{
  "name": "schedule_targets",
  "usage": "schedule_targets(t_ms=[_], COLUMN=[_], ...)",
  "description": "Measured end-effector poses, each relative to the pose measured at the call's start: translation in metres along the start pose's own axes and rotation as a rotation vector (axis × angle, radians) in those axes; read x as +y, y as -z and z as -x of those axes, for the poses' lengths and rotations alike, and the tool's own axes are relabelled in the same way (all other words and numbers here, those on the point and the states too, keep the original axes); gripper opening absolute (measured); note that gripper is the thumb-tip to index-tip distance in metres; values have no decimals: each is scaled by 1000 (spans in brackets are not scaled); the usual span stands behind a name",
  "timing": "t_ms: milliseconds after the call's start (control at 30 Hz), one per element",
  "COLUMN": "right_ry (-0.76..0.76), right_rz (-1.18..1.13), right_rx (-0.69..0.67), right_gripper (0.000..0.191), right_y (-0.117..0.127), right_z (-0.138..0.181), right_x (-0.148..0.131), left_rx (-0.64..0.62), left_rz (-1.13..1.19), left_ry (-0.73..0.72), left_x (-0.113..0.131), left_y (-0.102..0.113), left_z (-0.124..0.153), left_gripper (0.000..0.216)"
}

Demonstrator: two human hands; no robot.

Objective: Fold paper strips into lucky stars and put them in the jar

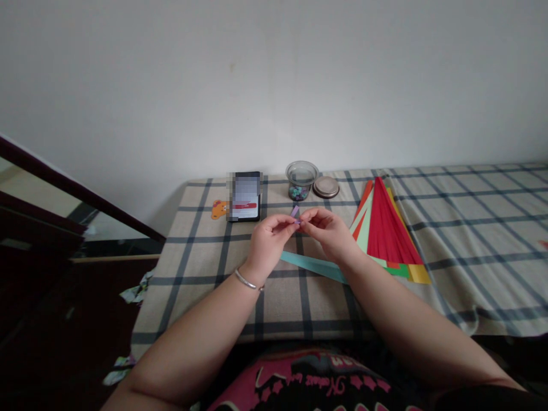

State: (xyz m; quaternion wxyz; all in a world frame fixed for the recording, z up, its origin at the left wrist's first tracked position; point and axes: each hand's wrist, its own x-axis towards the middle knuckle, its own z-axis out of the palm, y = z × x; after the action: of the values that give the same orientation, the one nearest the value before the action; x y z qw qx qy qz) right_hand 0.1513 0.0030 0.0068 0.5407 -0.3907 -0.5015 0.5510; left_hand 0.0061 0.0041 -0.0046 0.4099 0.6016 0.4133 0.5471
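Observation:
My left hand (270, 237) and my right hand (327, 231) meet above the checked tablecloth (205, 268), both pinching a small purple paper strip (295, 212) between their fingertips. The strip sticks up a little between the two hands. A silver bangle sits on my left wrist. A teal paper strip (310, 264) lies flat on the cloth just under my right wrist. A fan of long coloured paper strips (385, 228), mostly red with green, yellow and orange, lies to the right of my right hand.
A phone (245, 196) lies at the back with a small orange bear sticker (219, 209) beside it. A clear plastic jar (301, 180) holding small coloured pieces stands next to its round lid (326, 186). Paper scraps (136, 293) lie on the floor at left.

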Motion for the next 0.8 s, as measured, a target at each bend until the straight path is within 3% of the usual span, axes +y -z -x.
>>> schedule_targets(t_ms=[300,500,800], right_ry=[-31,-21,-362], right_rz=[126,112,-233], right_rx=[0,50,-66], right_gripper=[31,29,35], right_y=[5,3,5], right_z=[-1,0,-1], right_x=[-4,-5,-3], left_rx=[-2,10,26], left_rz=[69,37,97], left_ry=[108,80,153], left_x=[-4,0,6], left_y=[0,0,0], left_z=[0,1,2], left_gripper=[21,19,23])
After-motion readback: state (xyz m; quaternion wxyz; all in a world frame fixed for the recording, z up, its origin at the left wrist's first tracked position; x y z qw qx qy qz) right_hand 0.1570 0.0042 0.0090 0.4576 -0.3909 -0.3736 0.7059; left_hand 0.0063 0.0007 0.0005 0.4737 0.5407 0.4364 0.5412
